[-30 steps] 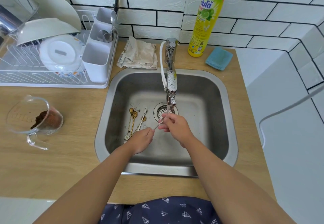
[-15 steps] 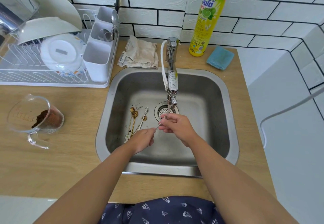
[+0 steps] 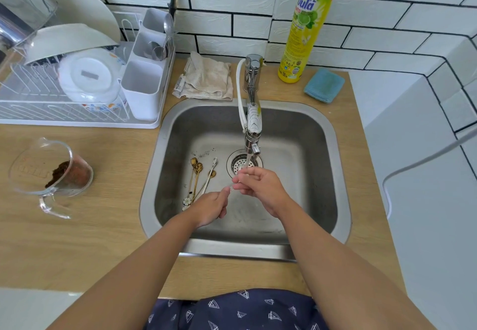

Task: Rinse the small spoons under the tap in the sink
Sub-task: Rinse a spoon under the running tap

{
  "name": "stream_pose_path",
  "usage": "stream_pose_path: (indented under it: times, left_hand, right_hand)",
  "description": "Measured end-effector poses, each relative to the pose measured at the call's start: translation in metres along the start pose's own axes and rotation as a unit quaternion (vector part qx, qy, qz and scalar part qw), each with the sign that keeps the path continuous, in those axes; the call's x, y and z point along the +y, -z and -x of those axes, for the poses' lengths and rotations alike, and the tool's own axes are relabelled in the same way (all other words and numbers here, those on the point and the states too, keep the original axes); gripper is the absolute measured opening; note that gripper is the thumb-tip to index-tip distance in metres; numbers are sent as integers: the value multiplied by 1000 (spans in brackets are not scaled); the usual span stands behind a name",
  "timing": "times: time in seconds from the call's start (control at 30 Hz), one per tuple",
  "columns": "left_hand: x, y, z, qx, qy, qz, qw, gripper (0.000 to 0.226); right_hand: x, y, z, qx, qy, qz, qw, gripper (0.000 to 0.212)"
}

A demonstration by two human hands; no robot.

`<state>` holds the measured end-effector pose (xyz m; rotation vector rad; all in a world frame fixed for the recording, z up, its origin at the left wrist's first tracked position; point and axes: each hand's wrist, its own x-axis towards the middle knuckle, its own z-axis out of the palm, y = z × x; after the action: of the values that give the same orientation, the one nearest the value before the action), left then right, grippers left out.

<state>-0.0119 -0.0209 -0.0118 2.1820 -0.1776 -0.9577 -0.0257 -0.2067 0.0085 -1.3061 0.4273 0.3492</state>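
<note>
Thin spoon [image 3: 231,188] barely visible, pinched between left hand [image 3: 210,207] and right hand [image 3: 259,187] fingers under tap [image 3: 253,123].

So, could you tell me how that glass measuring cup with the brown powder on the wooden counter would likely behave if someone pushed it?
The clear glass measuring cup already lies tilted on its side, so a push would probably make it roll or swing around its handle. The brown powder piled against its lower wall could spill from the open mouth. Being glass, it is likely fragile and smooth to grip.
</note>
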Motion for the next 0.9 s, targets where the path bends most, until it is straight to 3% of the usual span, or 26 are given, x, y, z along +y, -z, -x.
stream_pose_path:
  times: [0.2,0.33,0.43,0.7,0.83,0.9]
  left_hand:
    - [1,3,-1,9,24,62,998,61]
    - [2,4,-1,-4,29,114,993,59]
    - [3,3,2,-15,5,93,996,53]
    - [5,4,5,4,-27,17,999,49]
    - [5,3,1,10,-39,39,998,39]
    - [14,4,-6,20,-58,67,996,27]
  right_hand:
    - [0,1,1,-32,-24,-67,997,21]
    - [-1,3,1,14,6,-14,1000,7]
    - [3,3,-2,65,32,34,997,10]
    - [9,-1,-2,61,46,109,991,11]
    - [3,3,0,32,34,112,993,18]
    - [-3,9,1,66,49,96,992,15]
